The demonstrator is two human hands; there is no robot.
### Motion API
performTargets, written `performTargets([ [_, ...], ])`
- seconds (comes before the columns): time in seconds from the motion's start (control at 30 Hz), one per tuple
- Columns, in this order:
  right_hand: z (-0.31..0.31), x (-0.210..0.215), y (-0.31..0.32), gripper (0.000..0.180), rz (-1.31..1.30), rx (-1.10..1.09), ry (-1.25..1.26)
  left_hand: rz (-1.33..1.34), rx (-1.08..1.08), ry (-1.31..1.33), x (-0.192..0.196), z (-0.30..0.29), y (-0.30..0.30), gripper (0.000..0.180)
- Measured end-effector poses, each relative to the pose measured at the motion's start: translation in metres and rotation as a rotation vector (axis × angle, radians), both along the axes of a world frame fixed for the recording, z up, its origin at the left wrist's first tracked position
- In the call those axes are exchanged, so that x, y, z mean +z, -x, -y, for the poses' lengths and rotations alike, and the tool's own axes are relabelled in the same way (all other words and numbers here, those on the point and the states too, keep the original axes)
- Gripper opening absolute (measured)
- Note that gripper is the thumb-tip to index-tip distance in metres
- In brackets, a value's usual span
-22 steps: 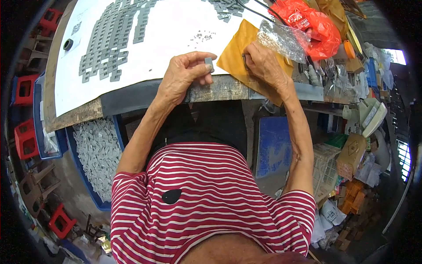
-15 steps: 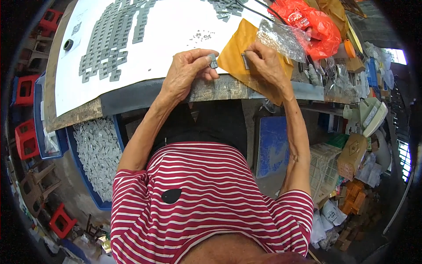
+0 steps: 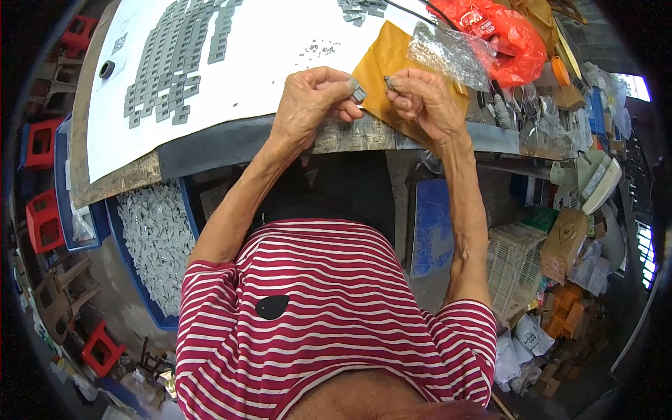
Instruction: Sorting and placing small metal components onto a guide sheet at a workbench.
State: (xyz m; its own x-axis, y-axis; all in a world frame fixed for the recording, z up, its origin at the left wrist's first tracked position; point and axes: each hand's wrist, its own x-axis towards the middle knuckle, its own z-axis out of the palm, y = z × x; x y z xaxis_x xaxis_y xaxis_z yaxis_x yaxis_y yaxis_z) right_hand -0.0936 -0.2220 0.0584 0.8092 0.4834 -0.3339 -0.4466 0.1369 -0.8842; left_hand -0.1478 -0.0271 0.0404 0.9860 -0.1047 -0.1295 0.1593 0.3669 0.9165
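My left hand (image 3: pixel 306 103) is raised over the table's front edge, its thumb and fingers pinching a small grey plastic piece (image 3: pixel 359 93). Close to its right, my right hand (image 3: pixel 428 103) grips a small dark grey object (image 3: pixel 388 83) between thumb and forefinger; most of it is covered, so its kind does not show. Under the right hand lies a yellow-orange sheet or envelope (image 3: pixel 378 63). Beyond the left hand, tiny bits (image 3: pixel 318 48) are scattered on the white paper (image 3: pixel 269 35). Similar grey pieces (image 3: pixel 168 66) lie in overlapping rows to the left.
More grey pieces (image 3: pixel 362 10) are heaped at the back. Bubble wrap (image 3: pixel 448 52) and a red plastic bag (image 3: pixel 514 49) crowd the right side. A black ring (image 3: pixel 106 69) sits at far left. Below the table's left end stands a blue bin (image 3: pixel 126 259) of light grey pieces.
My right hand has lifted off the yellow-orange sheet and turned, bringing its small object toward the left hand. My left hand has shifted slightly right with the grey piece tilted.
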Motion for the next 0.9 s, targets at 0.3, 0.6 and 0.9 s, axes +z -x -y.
performTargets([
  [0.3, -0.017, 0.005, 0.021, 0.009, 0.140, -0.056, 0.077, -0.010, 0.047, 0.024, 0.000, 0.004, 0.005, 0.016],
  [0.6, -0.028, -0.001, 0.034, 0.011, 0.300, -0.101, 0.187, 0.007, 0.104, -0.004, -0.001, 0.009, 0.008, 0.016],
  [0.9, -0.031, -0.004, 0.038, 0.013, 0.330, -0.097, 0.204, 0.062, 0.174, -0.124, -0.003, 0.015, 0.011, 0.014],
])
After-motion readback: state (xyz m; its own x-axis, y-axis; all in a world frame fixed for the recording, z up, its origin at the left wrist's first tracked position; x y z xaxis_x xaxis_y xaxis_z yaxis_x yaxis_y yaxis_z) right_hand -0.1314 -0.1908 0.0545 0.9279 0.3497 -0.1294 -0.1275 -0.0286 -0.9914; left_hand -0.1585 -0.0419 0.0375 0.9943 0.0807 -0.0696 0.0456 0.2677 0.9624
